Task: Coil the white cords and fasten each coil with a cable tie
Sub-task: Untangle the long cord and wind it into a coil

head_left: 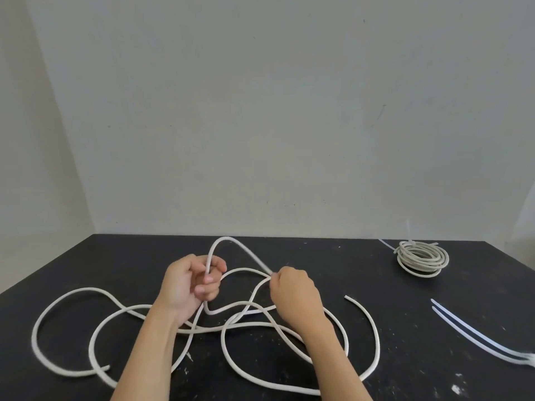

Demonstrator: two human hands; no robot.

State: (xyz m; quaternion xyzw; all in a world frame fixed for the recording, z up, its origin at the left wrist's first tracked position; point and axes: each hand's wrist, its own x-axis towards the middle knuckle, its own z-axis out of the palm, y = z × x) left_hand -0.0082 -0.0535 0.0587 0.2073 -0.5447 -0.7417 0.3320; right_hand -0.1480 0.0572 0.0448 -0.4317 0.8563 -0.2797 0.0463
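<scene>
One coil (422, 259) tied, and your left hand (188, 285) and right hand (295, 296) pinch the loose cord (240, 247), barely coiled.

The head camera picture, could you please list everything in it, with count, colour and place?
loose cord: at least one, white, sprawled in overlapping loops across the near middle of the table, one loop lifted between the hands
coiled cord: one, white, far right of the table, with cable ties already around it
spare cable ties: two, translucent white, lying side by side at the right edge
table: one, black with pale flecks, fills the lower part
wall: pale grey, behind the table
left hand: one, closed on the lifted loop, left of centre
right hand: one, pinching the same loop, right of centre
</scene>
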